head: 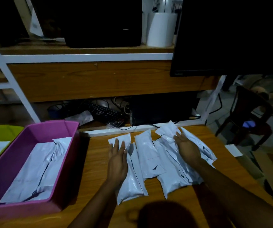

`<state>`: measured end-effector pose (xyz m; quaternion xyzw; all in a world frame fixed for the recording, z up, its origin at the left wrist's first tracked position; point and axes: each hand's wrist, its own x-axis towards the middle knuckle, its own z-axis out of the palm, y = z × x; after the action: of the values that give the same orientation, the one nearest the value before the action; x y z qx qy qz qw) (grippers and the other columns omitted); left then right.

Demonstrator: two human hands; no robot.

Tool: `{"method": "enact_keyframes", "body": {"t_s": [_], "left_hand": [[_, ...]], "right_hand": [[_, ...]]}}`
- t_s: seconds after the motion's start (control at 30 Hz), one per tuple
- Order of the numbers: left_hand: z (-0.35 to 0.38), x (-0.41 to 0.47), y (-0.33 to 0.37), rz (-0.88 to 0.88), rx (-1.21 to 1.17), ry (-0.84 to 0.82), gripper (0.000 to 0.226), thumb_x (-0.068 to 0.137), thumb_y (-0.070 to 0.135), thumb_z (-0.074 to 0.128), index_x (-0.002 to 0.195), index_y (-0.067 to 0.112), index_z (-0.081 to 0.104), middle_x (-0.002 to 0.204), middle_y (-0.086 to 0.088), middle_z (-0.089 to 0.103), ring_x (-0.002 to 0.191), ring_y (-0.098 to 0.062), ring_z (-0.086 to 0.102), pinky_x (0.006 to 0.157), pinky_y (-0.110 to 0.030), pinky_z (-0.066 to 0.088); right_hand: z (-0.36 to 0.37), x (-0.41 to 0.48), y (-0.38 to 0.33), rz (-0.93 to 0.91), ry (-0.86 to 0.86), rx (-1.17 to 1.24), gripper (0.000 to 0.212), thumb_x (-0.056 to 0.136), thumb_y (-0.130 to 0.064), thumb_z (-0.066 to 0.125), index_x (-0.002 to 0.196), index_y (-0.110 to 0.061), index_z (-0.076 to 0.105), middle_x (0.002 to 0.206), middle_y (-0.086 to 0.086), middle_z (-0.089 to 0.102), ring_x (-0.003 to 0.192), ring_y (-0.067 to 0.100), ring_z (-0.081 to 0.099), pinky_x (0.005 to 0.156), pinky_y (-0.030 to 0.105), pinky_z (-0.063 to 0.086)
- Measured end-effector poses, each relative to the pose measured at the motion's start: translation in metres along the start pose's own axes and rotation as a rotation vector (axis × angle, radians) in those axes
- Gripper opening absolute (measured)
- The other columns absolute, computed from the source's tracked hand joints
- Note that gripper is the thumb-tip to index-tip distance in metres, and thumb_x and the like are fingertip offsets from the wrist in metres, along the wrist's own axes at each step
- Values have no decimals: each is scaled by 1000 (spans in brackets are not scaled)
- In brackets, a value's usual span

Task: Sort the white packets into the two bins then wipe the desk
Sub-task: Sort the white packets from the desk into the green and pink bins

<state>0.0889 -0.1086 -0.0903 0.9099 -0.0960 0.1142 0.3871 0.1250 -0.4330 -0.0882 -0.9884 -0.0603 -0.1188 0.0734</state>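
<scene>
Glossy, crumpled white packets (pixel 146 155) crowd the counter (pixel 96 162). Left grip (pixel 117 160) and right grip (pixel 187 148) spread wide over them, fingers straight.

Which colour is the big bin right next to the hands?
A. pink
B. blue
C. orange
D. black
A: the pink bin stands just to the left of the left hand, and white packets lie inside it.
</scene>
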Motion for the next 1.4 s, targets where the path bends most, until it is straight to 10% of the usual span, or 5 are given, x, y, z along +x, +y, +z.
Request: {"method": "enact_keyframes", "body": {"t_s": [0.5, 0.67, 0.93, 1.13, 1.4], "left_hand": [[-149, 13, 31, 376, -42, 150, 47, 103, 28, 30, 149, 23, 31, 162, 2, 11, 150, -17, -4, 118, -17, -2], [-196, -12, -1, 382, -13, 152, 52, 102, 39, 21, 150, 22, 28, 162, 2, 10, 150, -19, -4, 121, -38, 6], [-271, -53, -44, 324, -1, 273, 47, 101, 23, 35, 147, 15, 35, 160, 0, 19, 150, -19, 5, 118, -16, 4], [-321, -75, -65, 273, 116, 369, 49, 101, 30, 30, 149, 16, 30, 160, -4, 18, 150, -22, 5, 121, -29, 8], [-338, -48, -117, 169, 390, 112, 57, 99, 40, 23, 144, 11, 43, 156, -10, 27, 148, -31, 12, 117, -43, 20]], "right_hand": [[-73, -33, -238, 240, 652, 535, 37, 97, -13, 48, 134, -12, 54, 145, -2, 45, 134, 11, 42, 101, 19, 40], [-71, -51, -316, 256, 646, 606, 44, 96, -15, 50, 139, -21, 43, 145, -3, 45, 133, 14, 46, 102, 21, 39], [-81, -70, -404, 126, 563, 728, 43, 97, -26, 41, 139, -16, 48, 144, -3, 47, 132, 7, 45, 100, 3, 32], [-98, -69, -446, 42, 500, 809, 40, 99, -23, 44, 137, -11, 50, 144, -3, 46, 130, 12, 47, 98, 1, 33], [-88, -37, -494, 57, 347, 672, 37, 101, -14, 44, 137, -9, 51, 154, 3, 33, 144, 15, 25, 112, 24, 29]]}}
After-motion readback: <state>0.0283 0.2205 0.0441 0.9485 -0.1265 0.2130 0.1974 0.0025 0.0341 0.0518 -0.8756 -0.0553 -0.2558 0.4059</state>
